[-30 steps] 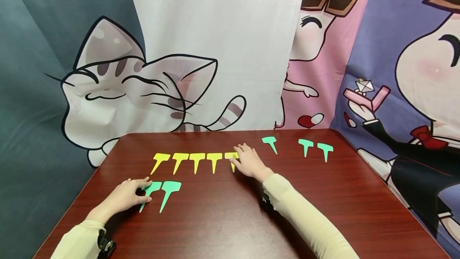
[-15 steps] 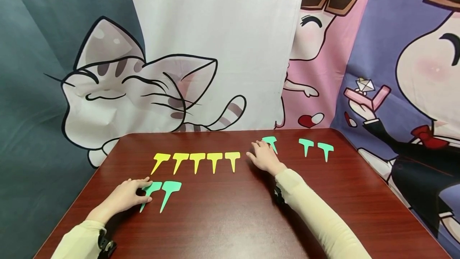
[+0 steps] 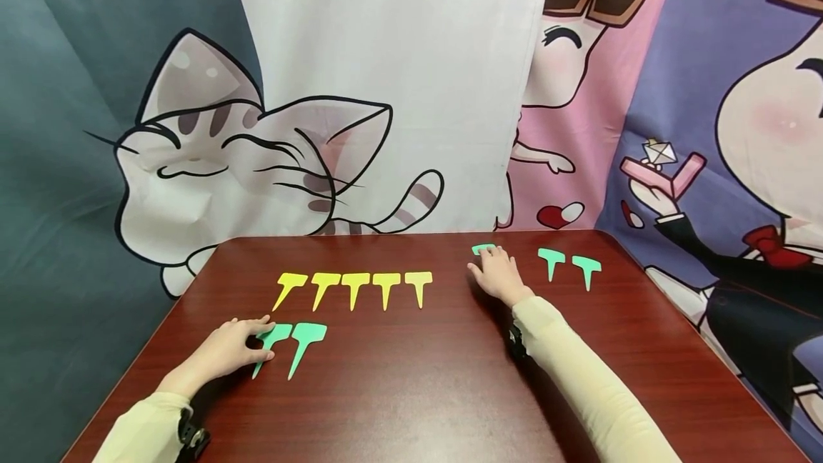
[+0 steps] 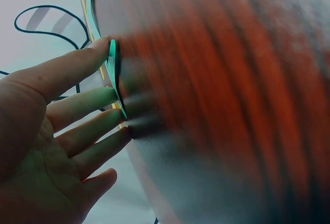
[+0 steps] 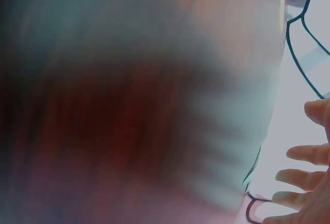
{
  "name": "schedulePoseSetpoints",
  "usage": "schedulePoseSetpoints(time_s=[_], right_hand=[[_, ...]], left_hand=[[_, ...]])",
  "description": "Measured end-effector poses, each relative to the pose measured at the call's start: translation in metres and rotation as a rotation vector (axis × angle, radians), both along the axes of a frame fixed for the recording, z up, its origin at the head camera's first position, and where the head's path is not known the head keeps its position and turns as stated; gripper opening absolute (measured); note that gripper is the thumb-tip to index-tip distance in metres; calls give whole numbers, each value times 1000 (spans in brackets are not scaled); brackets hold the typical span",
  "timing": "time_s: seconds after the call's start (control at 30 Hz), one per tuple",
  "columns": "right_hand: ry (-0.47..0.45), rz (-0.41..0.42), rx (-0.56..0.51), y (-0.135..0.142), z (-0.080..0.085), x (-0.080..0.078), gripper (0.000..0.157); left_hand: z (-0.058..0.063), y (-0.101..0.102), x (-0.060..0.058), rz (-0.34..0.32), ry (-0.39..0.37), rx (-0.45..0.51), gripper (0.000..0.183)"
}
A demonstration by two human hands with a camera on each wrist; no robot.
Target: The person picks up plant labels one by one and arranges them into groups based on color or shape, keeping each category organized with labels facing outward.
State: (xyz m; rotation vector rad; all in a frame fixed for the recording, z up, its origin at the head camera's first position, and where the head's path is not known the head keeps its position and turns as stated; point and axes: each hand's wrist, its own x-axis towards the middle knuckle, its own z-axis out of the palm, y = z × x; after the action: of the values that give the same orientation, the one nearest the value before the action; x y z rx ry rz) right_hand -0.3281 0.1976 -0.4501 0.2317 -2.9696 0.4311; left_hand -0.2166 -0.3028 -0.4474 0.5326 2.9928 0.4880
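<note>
My left hand rests at the left end of the near row, thumb and fingertips touching a green T-shaped plant label. In the left wrist view its fingers are nearly straight, against the edge of that label. A second green label lies just right of it. My right hand is at the back of the table, fingers spread and slightly bent over a green plant label; its stem is hidden. In the right wrist view the right hand shows straight, parted fingers holding nothing.
Several yellow T-shaped plant labels form a row across the middle of the dark red table. Two more green labels lie at the back right. A printed cartoon cloth hangs behind the table's far edge.
My right hand has moved right and back, off the rightmost yellow label and over to the green label at the back. The left hand has kept its place. The head view has shifted slightly.
</note>
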Motion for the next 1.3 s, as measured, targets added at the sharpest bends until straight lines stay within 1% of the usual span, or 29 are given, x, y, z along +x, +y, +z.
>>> schedulePoseSetpoints(time_s=[0.2,0.4,0.8,0.9,1.1,1.3], right_hand=[[-7,-38,32,16,-2,-8,54],[-33,-86,53,23,-3,-11,51],[-40,-167,31,26,-4,-14,33],[-35,-186,20,26,-4,-15,31],[-19,-221,11,25,-4,-19,32],[-29,-247,-4,25,-6,-23,28]], left_hand=[[2,1,0,-6,11,1,59],[2,1,1,-8,14,0,59],[3,2,1,-5,13,-6,58],[2,2,1,-2,8,-5,58],[2,2,1,-3,10,1,58],[1,1,1,-4,15,4,58]])
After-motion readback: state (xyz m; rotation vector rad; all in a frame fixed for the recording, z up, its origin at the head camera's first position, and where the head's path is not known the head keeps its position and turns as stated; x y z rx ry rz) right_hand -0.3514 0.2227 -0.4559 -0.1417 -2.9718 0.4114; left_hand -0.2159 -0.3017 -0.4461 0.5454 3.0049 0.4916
